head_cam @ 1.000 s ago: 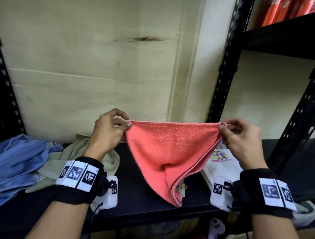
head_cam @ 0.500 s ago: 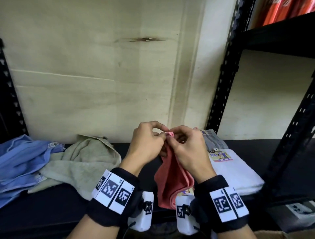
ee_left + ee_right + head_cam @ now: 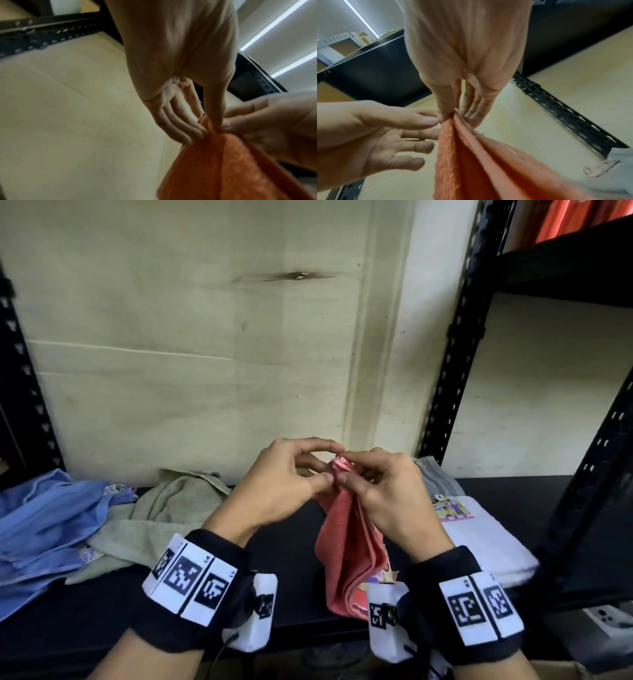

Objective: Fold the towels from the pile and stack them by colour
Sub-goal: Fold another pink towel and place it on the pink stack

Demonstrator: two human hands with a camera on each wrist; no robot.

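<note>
A coral towel (image 3: 346,542) hangs folded in half over the black shelf (image 3: 102,611), its upper corners gathered together. My left hand (image 3: 323,474) and right hand (image 3: 352,475) meet at those corners. In the right wrist view my right hand (image 3: 453,115) pinches the towel (image 3: 479,162) top between thumb and fingers. In the left wrist view my left hand (image 3: 209,128) pinches the towel (image 3: 231,169) edge with thumb and fingertips, its other fingers loose. A crumpled olive towel (image 3: 164,515) and blue towels (image 3: 44,525) lie in a pile at the left.
A folded white towel (image 3: 479,535) with a label lies at the right, and a folded grey towel (image 3: 435,477) sits behind it. A black rack upright (image 3: 455,354) stands right of the hands. A plywood back wall closes the shelf.
A second ago the towel was stretched wide between both hands. The hands have come together, so the towel hangs doubled, and they have stayed at the joined corners since.
</note>
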